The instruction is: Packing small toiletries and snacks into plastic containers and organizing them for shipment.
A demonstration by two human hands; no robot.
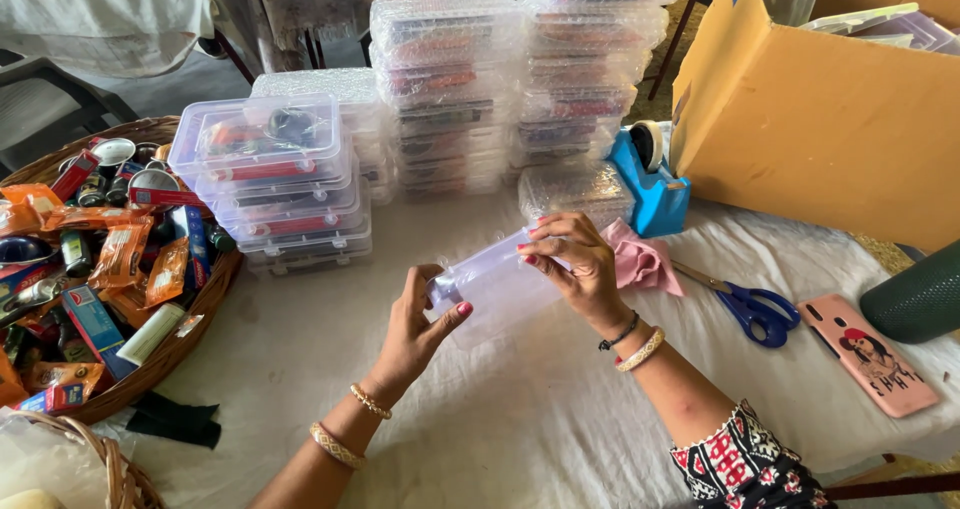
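My left hand (pixel 418 321) and my right hand (pixel 578 267) hold a small clear plastic box wrapped in bubble wrap (pixel 495 281) between them, just above the white tablecloth (pixel 520 409). The left fingers pinch its left end; the right fingers press on its upper right edge. Both wrists wear bangles. A pink cloth (pixel 640 259) lies just behind my right hand.
Stacks of clear plastic boxes (pixel 275 179) and bubble-wrapped boxes (pixel 450 89) stand behind. A wicker basket (pixel 175 354) full of small packets sits at left. A blue tape dispenser (pixel 652 184), blue scissors (pixel 755 309), a pink phone (pixel 880 354) and a cardboard box (pixel 830 119) are at right.
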